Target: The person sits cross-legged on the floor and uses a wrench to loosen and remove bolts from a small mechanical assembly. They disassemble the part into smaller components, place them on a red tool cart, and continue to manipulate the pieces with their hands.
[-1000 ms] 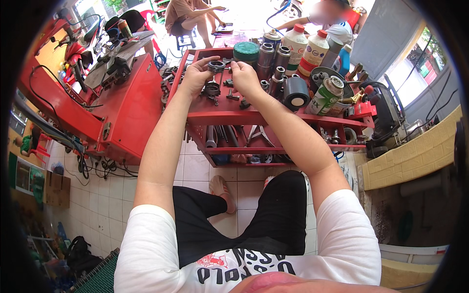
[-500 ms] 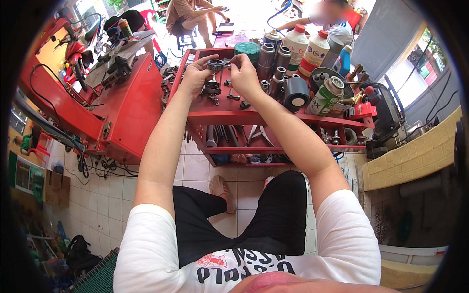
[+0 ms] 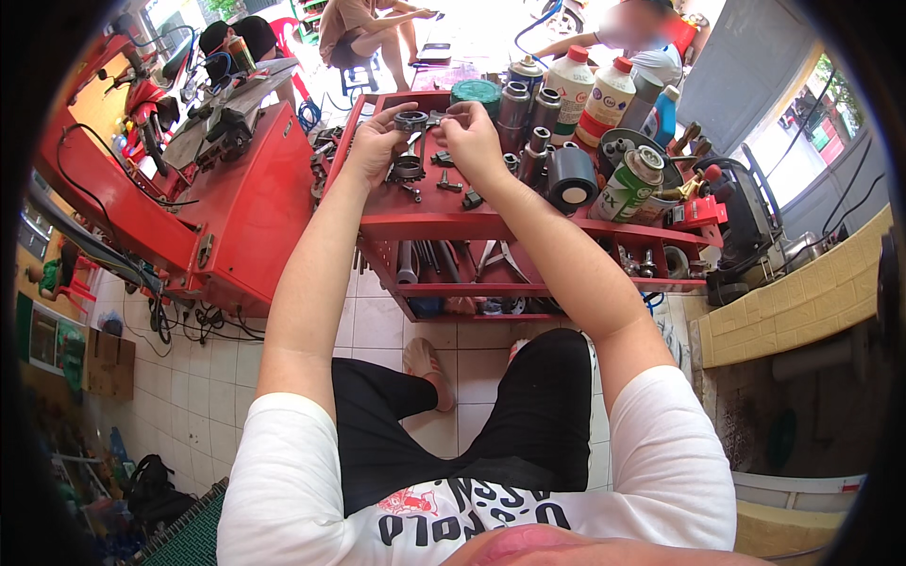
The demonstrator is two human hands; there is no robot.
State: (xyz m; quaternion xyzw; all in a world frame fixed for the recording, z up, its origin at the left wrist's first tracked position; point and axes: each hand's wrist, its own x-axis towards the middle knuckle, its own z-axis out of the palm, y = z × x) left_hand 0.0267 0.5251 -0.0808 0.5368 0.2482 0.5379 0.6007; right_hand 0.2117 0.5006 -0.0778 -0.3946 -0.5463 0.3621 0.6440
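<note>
Over the red tool cart, my left hand [image 3: 379,143] is closed around the edge of a dark ring-shaped metal part [image 3: 411,120]. Just right of the ring is my right hand [image 3: 470,141], its fingertips drawn together in a pinch. What it holds, if anything, is too small and partly hidden to name. A second dark metal ring [image 3: 408,170] sits on the cart top below my hands. Small bolts [image 3: 449,181] and a short dark fitting [image 3: 472,199] lie on the red surface near my right wrist.
Tall metal sockets [image 3: 513,111], bottles [image 3: 570,83], a green spray can [image 3: 632,184] and a black cylinder [image 3: 572,179] crowd the cart's right side. A red cabinet [image 3: 250,217] stands at left. Two people are beyond the cart, one seated on a stool.
My right hand has shifted slightly, and its fingertips now sit a little lower beside the ring. The ring in my left hand has tilted and moved slightly.
</note>
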